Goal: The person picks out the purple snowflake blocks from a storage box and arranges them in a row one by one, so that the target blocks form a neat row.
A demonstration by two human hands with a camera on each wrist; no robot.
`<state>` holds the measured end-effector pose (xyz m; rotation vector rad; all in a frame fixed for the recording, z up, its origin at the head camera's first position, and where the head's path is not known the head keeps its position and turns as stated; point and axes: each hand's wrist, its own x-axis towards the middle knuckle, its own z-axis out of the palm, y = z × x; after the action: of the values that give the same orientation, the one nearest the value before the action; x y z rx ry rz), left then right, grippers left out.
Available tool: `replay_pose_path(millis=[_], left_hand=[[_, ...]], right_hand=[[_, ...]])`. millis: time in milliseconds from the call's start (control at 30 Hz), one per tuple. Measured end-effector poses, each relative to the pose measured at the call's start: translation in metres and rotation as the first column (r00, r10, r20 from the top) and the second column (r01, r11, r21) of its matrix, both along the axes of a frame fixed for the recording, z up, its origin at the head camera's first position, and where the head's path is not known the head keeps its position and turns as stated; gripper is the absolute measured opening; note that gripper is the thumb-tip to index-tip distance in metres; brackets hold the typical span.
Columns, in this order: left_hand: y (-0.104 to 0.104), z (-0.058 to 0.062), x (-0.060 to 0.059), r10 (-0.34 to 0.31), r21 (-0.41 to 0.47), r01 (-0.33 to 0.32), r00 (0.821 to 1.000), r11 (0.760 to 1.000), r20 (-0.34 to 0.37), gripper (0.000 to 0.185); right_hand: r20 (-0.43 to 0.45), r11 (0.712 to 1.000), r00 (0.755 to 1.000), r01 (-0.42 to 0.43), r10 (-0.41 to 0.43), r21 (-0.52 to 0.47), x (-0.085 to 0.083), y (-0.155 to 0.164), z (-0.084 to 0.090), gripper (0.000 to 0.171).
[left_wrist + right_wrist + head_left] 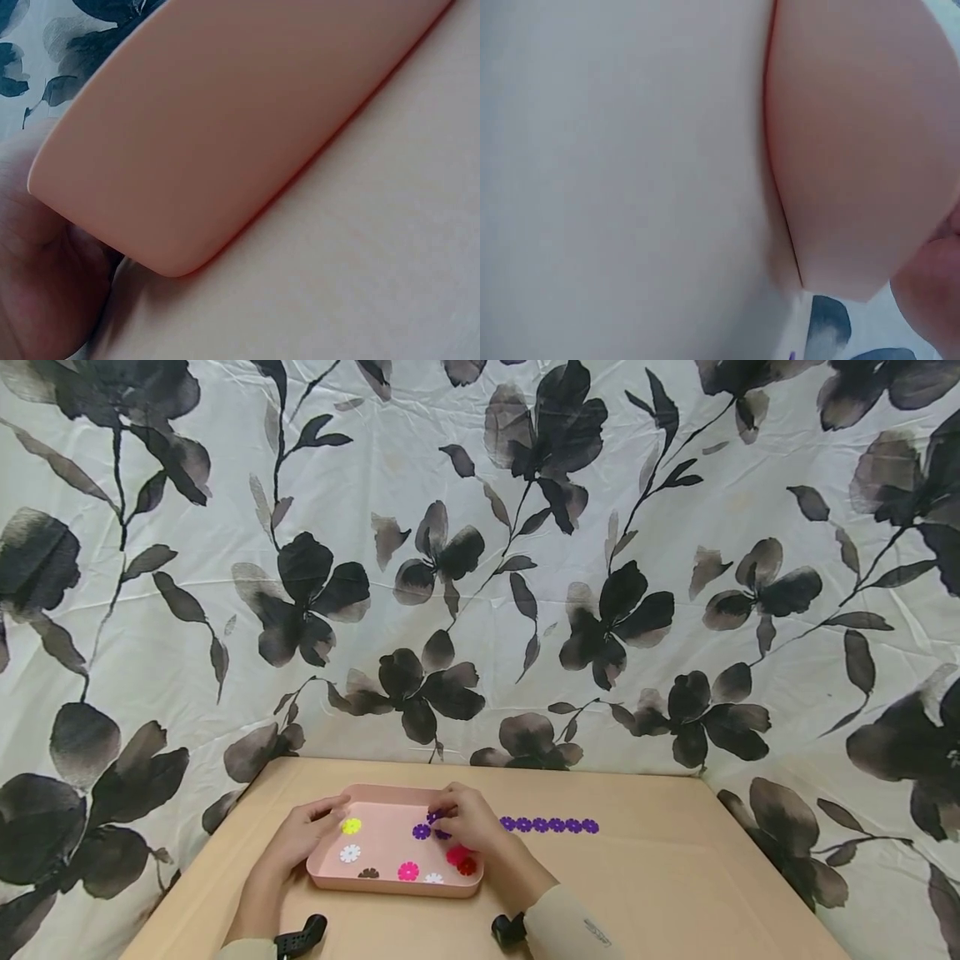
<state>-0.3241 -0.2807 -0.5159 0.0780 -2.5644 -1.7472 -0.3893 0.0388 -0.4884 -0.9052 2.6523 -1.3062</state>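
The pink tray (390, 881) sits on the tan surface (675, 893) near its front edge, and it is the landmark for everything else. The left hand (303, 835) grips the tray's left rim, fingers curled over the edge beside a yellow flower piece (351, 826). The right hand (468, 818) reaches over the tray's far right corner, fingertips drawn together on what looks like a purple flower piece (433, 817); the pinch itself is too small to confirm. Another purple piece (422, 832) lies just inside the tray below that hand. To the right of the tray runs a row of purple pieces (549, 825).

The likely trouble is a weak pinch: such a thin, flat piece could slip and fall back among the pink (408, 871), red (467, 866) and white pieces (349, 853). The right wrist crossing the tray's rim could also nudge the tray, or the sleeve (562, 927) could brush the row out of line.
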Motion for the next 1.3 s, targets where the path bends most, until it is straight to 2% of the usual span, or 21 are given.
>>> replay_pose_path(millis=[133,300,433,667,900,1067,1300], left_hand=[[-0.001,0.001,0.0,-0.002,0.004,0.002,1.0,1.0,0.005,0.051],[-0.001,0.001,0.001,-0.009,-0.004,0.009,1.0,1.0,-0.002,0.052],[-0.001,0.0,0.0,-0.005,-0.004,0.005,1.0,1.0,0.006,0.053],[-0.001,0.0,-0.002,-0.005,0.0,0.005,1.0,1.0,-0.004,0.052],[-0.001,0.0,-0.001,-0.005,0.001,0.005,1.0,1.0,0.007,0.052],[0.0,0.0,0.001,-0.005,-0.001,0.005,1.0,1.0,0.015,0.053],[0.0,-0.001,0.0,0.006,-0.006,-0.006,1.0,1.0,0.015,0.052]], right_hand=[[0.042,0.998,0.999,0.016,-0.013,-0.062,0.004,0.011,0.006,0.022],[0.109,0.988,0.991,0.087,-0.073,-0.131,0.007,0.031,0.011,0.026],[0.117,0.975,0.986,0.135,-0.115,-0.175,0.007,0.051,0.012,0.023],[-0.048,0.965,0.986,0.144,-0.158,-0.221,-0.001,0.087,0.014,0.021],[-0.034,0.928,0.968,0.229,-0.25,-0.294,-0.009,0.118,0.009,0.02],[-0.099,0.92,0.95,0.255,-0.296,-0.298,-0.014,0.14,0.011,0.021],[-0.096,0.898,0.922,0.336,-0.376,-0.286,-0.016,0.171,0.014,0.024]])
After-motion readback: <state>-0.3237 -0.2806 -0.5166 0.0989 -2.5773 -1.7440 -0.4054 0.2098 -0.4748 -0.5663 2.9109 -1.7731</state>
